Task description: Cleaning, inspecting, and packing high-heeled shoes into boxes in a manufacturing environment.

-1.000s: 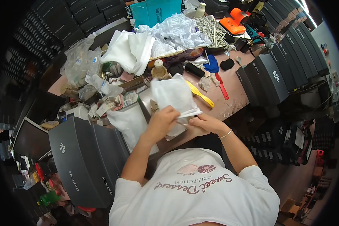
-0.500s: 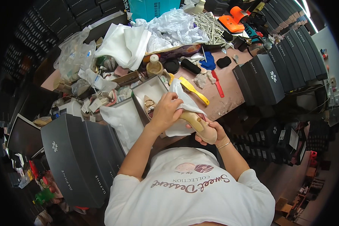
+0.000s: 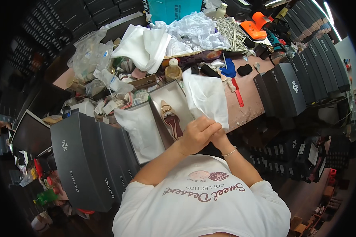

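Observation:
My left hand (image 3: 199,135) is closed at the lower end of a soft white bag (image 3: 206,98), its fingers curled over the edge. Tucked up against it, my right hand (image 3: 222,141) grips the same end from the right, partly hidden behind the left. The bag hangs flat beyond my hands, over the right side of an open shoe box (image 3: 156,94). In that box lies a pointed beige shoe (image 3: 172,118) with a gold buckle and a dark red insole. A second shoe cannot be seen. White wrapping (image 3: 144,128) covers the tray to the left.
Dark shoe boxes stand left (image 3: 77,158) and right (image 3: 282,93) of me. A red brush (image 3: 238,93), a blue cloth (image 3: 228,68) and a capped bottle (image 3: 172,70) lie or stand beyond the box. An orange tape dispenser (image 3: 255,28) sits far right.
The beige shoe between my hands has gone from sight; the white bag now spreads above them. My left hand has come rightward and down against my right. The shoe in the box is more exposed.

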`<action>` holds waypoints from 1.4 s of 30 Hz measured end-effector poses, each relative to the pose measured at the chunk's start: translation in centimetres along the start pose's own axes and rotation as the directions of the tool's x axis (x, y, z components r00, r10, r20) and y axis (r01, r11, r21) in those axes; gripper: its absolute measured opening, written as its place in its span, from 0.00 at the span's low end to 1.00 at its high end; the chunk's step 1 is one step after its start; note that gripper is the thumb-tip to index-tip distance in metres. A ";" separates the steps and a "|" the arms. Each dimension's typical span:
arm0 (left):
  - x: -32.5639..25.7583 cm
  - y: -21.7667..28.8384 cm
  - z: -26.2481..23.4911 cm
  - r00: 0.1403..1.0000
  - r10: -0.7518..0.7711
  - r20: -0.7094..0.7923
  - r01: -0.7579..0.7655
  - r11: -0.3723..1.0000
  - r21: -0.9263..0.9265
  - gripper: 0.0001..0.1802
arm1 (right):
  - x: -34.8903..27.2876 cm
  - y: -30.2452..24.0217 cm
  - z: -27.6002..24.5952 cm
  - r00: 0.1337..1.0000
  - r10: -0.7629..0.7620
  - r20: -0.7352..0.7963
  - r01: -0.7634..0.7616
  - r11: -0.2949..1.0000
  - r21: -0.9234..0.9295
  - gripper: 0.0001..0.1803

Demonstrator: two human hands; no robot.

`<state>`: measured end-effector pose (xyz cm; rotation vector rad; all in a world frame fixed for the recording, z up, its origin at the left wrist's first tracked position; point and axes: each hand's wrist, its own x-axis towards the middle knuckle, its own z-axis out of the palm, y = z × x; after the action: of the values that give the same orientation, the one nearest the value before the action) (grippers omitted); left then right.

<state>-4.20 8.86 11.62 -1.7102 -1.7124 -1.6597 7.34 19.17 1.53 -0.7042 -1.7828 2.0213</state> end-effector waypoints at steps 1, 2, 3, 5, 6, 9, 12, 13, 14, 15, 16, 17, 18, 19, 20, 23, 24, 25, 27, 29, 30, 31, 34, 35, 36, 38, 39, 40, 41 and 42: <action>-0.7 -0.1 0.0 1.000 -0.010 0.006 0.010 0.999 -0.034 0.19 | 0.7 -0.9 -0.5 0.999 0.040 0.004 -0.040 0.994 0.100 0.21; -1.8 0.1 0.2 1.000 -0.026 0.013 0.027 0.997 -0.066 0.19 | 1.0 -3.3 -0.4 0.974 0.178 0.138 -0.225 0.736 0.639 0.26; -3.0 0.2 0.6 0.999 -0.043 0.020 0.044 0.994 -0.099 0.20 | 1.5 -3.3 -1.8 0.945 -0.007 0.327 -0.256 0.606 0.753 0.30; -3.5 0.8 1.4 0.995 -0.076 0.063 0.085 0.984 -0.158 0.20 | 1.3 -3.8 -0.8 0.982 0.097 0.161 -0.188 0.467 0.864 0.28; -3.8 1.3 1.6 0.994 -0.091 0.066 0.102 0.979 -0.178 0.21 | 1.0 -3.6 -0.5 0.983 0.137 0.122 -0.174 0.491 0.853 0.28; -4.4 2.7 2.0 0.992 -0.112 0.057 0.123 0.965 -0.231 0.21 | 1.7 -3.4 -0.7 0.970 0.151 0.192 -0.244 0.603 0.759 0.28; -4.6 2.9 0.5 0.993 -0.101 0.054 0.111 0.967 -0.230 0.20 | 1.7 -4.6 -1.6 0.949 0.147 0.278 -0.306 0.633 0.711 0.27; -4.3 3.3 0.6 0.995 -0.082 0.060 0.094 0.965 -0.246 0.19 | 1.6 -4.7 -1.4 0.954 0.148 0.262 -0.293 0.651 0.700 0.27; -4.2 3.7 0.8 0.996 -0.062 0.066 0.078 0.962 -0.263 0.19 | 1.3 -4.7 -1.1 0.956 0.156 0.248 -0.288 0.669 0.685 0.27; -4.2 4.2 1.1 0.997 -0.043 0.072 0.061 0.958 -0.279 0.18 | 1.4 -4.4 -0.6 0.961 0.160 0.227 -0.274 0.683 0.678 0.27; -5.5 4.0 2.0 0.988 -0.040 0.151 0.080 0.959 -0.271 0.17 | 1.6 -4.1 -0.2 0.963 0.162 0.214 -0.265 0.697 0.666 0.27; -6.2 3.6 2.4 0.963 -0.075 0.258 0.145 0.953 -0.266 0.16 | 1.7 -3.9 0.3 0.966 0.158 0.204 -0.255 0.712 0.654 0.26; -6.6 3.3 2.6 0.927 -0.109 0.360 0.209 0.945 -0.252 0.15 | 1.9 -3.7 0.4 0.970 0.155 0.190 -0.241 0.735 0.634 0.26; -7.0 2.9 2.4 0.875 -0.148 0.461 0.277 0.934 -0.225 0.13 | 2.1 -3.4 0.6 0.971 0.157 0.181 -0.236 0.750 0.618 0.26; -7.4 2.5 1.9 0.803 -0.138 0.580 0.307 0.929 -0.204 0.15 | 2.0 -3.4 0.6 0.973 0.156 0.168 -0.226 0.777 0.588 0.26; -8.0 2.7 -1.4 0.676 -0.723 0.145 0.720 0.606 -0.337 0.21 | 1.3 -4.2 0.8 0.983 0.120 0.136 -0.168 0.884 0.435 0.25; -7.6 1.7 -1.1 0.543 -0.836 0.081 0.693 0.391 -0.606 0.27 | 1.1 -4.7 1.1 0.986 0.083 0.146 -0.127 0.937 0.325 0.25; -7.6 0.8 -0.9 0.368 -0.927 0.070 0.554 0.158 -0.818 0.34 | 0.6 -4.6 1.9 0.984 0.040 0.175 -0.074 0.979 0.189 0.25; -9.1 -1.0 -0.6 0.215 -0.805 0.552 0.481 -0.405 -0.778 0.36 | 0.1 -3.0 3.9 0.954 -0.097 0.283 0.152 0.972 -0.178 0.25; -7.7 -0.9 -1.0 0.133 -0.887 0.442 0.366 -0.371 -0.854 0.33 | 0.0 -0.9 5.2 0.891 -0.132 0.434 0.324 0.855 -0.405 0.24; -7.6 -1.6 -1.4 0.142 -0.925 0.353 0.341 -0.289 -0.894 0.32 | 0.1 -0.5 4.6 0.848 -0.113 0.518 0.388 0.798 -0.461 0.24; -8.3 -2.8 -2.4 0.140 -0.960 0.241 0.310 -0.188 -0.932 0.31 | -0.5 -2.1 3.8 0.796 -0.078 0.601 0.434 0.764 -0.477 0.24; -8.9 -5.1 -2.9 0.298 -0.934 -0.198 0.527 0.334 -0.781 0.30 | -1.2 -7.0 0.1 0.896 -0.114 0.429 0.319 0.838 -0.443 0.27; -8.4 -4.6 -2.7 0.401 -0.860 -0.314 0.608 0.507 -0.611 0.30 | -1.1 -6.7 -0.9 0.972 -0.159 0.171 0.205 0.931 -0.301 0.28; -7.7 -3.0 -1.9 0.409 -0.883 -0.231 0.722 0.468 -0.510 0.31 | -0.5 -6.9 -1.1 0.992 -0.049 0.115 0.059 0.995 -0.083 0.29; -7.6 -0.1 1.5 0.562 -0.827 -0.015 0.772 0.531 -0.349 0.42 | 0.3 -7.1 -0.7 0.979 0.193 0.062 -0.202 0.905 0.374 0.29; -6.4 1.7 2.4 0.799 -0.590 0.116 0.600 0.797 -0.075 0.50 | -0.3 -6.1 -0.2 0.979 0.189 0.074 -0.199 0.822 0.533 0.31; -8.5 1.5 4.0 0.843 -0.436 0.314 0.504 0.844 -0.184 0.54 | -0.9 -5.5 -1.3 0.954 0.299 0.021 -0.259 0.788 0.559 0.31; -8.4 1.7 3.7 0.751 -0.406 0.522 0.602 0.745 -0.287 0.52 | -1.5 -4.5 -3.5 0.912 0.410 -0.032 -0.314 0.745 0.589 0.30; -8.3 1.5 3.0 0.627 -0.392 0.673 0.632 0.761 -0.145 0.51 | -1.7 -2.7 -6.6 0.910 0.378 0.172 -0.374 0.567 0.733 0.28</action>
<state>1.07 6.08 4.96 -2.2682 -2.5430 -1.8799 12.39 23.91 3.86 -0.8300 -0.6145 2.7342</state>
